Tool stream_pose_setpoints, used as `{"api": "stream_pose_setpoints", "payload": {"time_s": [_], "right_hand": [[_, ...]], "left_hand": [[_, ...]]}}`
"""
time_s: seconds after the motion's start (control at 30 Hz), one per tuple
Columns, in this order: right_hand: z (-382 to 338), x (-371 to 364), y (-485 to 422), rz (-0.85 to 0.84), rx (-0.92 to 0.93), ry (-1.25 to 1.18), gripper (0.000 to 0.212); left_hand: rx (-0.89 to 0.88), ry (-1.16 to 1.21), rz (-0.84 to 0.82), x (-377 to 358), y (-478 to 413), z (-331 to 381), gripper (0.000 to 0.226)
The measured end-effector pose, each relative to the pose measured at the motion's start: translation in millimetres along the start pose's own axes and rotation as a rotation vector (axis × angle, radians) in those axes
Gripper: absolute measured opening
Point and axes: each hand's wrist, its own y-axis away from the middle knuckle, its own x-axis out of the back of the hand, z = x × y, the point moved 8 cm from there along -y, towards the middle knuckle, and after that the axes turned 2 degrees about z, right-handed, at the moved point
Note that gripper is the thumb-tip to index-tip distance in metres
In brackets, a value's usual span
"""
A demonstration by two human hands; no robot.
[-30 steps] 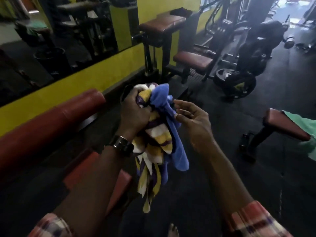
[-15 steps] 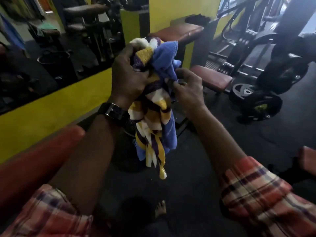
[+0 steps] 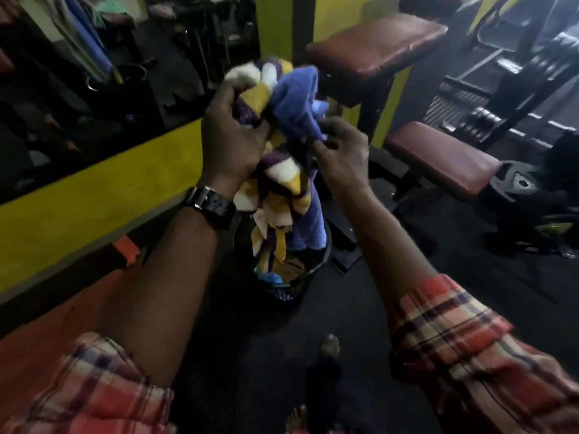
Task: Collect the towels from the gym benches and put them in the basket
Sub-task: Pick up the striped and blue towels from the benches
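Observation:
My left hand grips a bunched striped towel in yellow, white and purple, held at chest height. A blue towel is bundled against it, and my right hand pinches its edge with the fingertips. Both towels hang down over a black mesh basket on the floor directly below. Inside the basket I see brown and blue cloth. The towels' lower ends reach the basket's rim.
A red padded bench runs along my left side under a yellow wall with a mirror. Ahead right stand a preacher-curl pad and seat, with weight plates beyond. My bare foot is on the black floor.
I have stepped closer, so the basket now sits directly under the hanging towels. Both hands still hold the bundle, which has dropped slightly toward the basket.

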Motion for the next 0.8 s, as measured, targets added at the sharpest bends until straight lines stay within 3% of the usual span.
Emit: {"api": "stream_pose_setpoints", "payload": {"time_s": [0.13, 0.23, 0.33, 0.4, 0.57, 0.8], "right_hand": [[106.2, -26.8, -36.8, -0.02, -0.149, 0.091, 0.023], [186.1, -50.9, -50.0, -0.135, -0.326, 0.162, 0.012], [240.7, -68.4, -53.5, -0.235, -0.467, 0.177, 0.016], [262.3, -74.3, -63.5, -0.24, -0.515, 0.146, 0.016], [280.7, -80.8, -83.0, -0.181, -0.603, 0.124, 0.013], [265.5, -39.5, -80.9, 0.078, -0.631, 0.146, 0.012]], "left_hand": [[0.247, -0.226, -0.091, -34.8, 13.4, -109.7, 0.042], [0.453, -0.318, -0.253, -61.3, 34.2, -183.6, 0.044], [0.667, -0.346, -0.434, -78.4, 59.3, -241.5, 0.049], [0.76, -0.317, -0.462, -87.1, 63.5, -267.2, 0.049], [0.822, -0.326, -0.528, -110.8, 43.7, -298.1, 0.049], [0.808, -0.009, -0.679, -173.6, 30.9, -288.1, 0.035]]}}
